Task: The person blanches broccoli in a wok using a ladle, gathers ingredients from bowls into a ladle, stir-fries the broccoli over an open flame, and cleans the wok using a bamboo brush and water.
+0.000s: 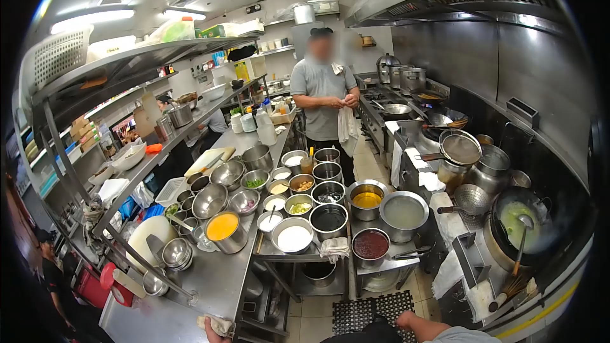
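Note:
At the bottom edge, my left hand (216, 333) is closed on a whitish cloth (217, 324) by the front corner of the steel counter (146, 317). My right hand (406, 320) hangs low beside my dark trousers, its fingers curled, with nothing visible in it. Ahead stand pots of orange sauce (222, 226), white liquid (294, 239), dark liquid (328, 218) and dark red sauce (371, 244). To the right, a wok (518, 216) on the range holds steaming pale green liquid, with a ladle (524, 232) resting in it.
A co-worker (324, 89) stands in the aisle beyond the pots, both hands on a white cloth (347, 130). Strainers (460, 148) and pots crowd the range at right. A loaded shelf (159, 51) overhangs the left counter. A black perforated mat (362, 311) lies on the floor.

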Motion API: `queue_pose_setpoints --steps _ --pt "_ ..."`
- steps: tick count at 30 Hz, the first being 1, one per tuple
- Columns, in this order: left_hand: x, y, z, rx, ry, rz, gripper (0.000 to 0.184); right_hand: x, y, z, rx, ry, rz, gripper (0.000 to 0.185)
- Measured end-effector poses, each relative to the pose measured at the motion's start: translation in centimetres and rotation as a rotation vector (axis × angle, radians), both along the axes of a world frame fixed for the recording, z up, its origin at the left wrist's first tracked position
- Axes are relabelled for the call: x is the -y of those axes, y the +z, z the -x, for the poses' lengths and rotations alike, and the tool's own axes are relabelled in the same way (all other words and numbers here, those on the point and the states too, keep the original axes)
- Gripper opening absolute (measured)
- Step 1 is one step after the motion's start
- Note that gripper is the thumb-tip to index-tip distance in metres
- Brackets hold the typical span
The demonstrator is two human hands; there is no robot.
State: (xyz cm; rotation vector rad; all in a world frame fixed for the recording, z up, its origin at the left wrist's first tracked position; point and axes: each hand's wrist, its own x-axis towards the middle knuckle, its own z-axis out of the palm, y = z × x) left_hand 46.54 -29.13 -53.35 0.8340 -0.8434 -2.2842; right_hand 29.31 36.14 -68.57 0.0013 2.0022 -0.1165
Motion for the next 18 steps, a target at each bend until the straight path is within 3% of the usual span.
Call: queue_pose_setpoints --steps 1,2,3,4,7,9,12,13,14,15,16,17,18 --pt "-0.3 0.5 -0.1 -0.018 -0.012 -0.017 0.044 -0.7 -2.0 -0.5 -0.001 0.001 0.003 0.036" --pt "-0.2 1.6 -0.1 0.208 0.027 -0.021 0.055 -1.5 -3.7 -1.4 -0.020 0.320 0.095 0.034" --pt "-0.3 2.2 -0.1 0.203 0.027 -0.017 0.055 -2.8 -7.2 -2.1 -0.094 0.632 0.189 0.033" --pt "-0.5 2.6 0.0 0.187 0.031 -0.040 0.052 -2.7 -7.1 -3.2 -0.086 0.585 0.172 0.033" --pt "-2.7 5.1 -0.1 0.199 0.031 0.006 0.049 -4.1 -10.0 -5.6 0.099 -0.157 0.114 0.035" --pt "-3.9 6.6 -0.4 0.239 -0.016 0.028 0.050 -6.6 -19.0 -6.4 0.236 -0.690 0.137 0.036" --pt "-1.6 4.1 -0.5 0.275 -0.056 0.015 0.053 -6.1 -14.0 -7.7 -0.050 -0.102 0.082 0.040" --pt "-1.3 3.7 0.0 0.255 -0.050 0.035 0.057 -7.5 -18.3 -7.0 -0.009 0.290 0.068 0.029" --pt "-1.0 3.5 0.6 0.269 -0.056 0.062 0.057 -7.2 -13.7 -8.7 -0.463 0.439 0.241 0.026" --pt "-1.1 3.5 0.9 0.303 -0.077 0.093 0.057 -5.4 -12.2 -7.3 -0.188 0.496 0.077 0.023" --pt "-1.3 3.6 1.1 0.329 -0.094 0.118 0.057 -4.8 -10.8 -8.1 -0.321 -0.048 0.074 0.024" --pt "-1.6 3.7 1.3 0.352 -0.107 0.144 0.057 -4.0 -9.8 -7.3 -0.270 0.216 0.079 0.026" --pt "-1.6 3.6 1.1 0.368 -0.114 0.159 0.058 -3.3 -5.6 -7.5 -0.213 0.054 0.013 0.026"
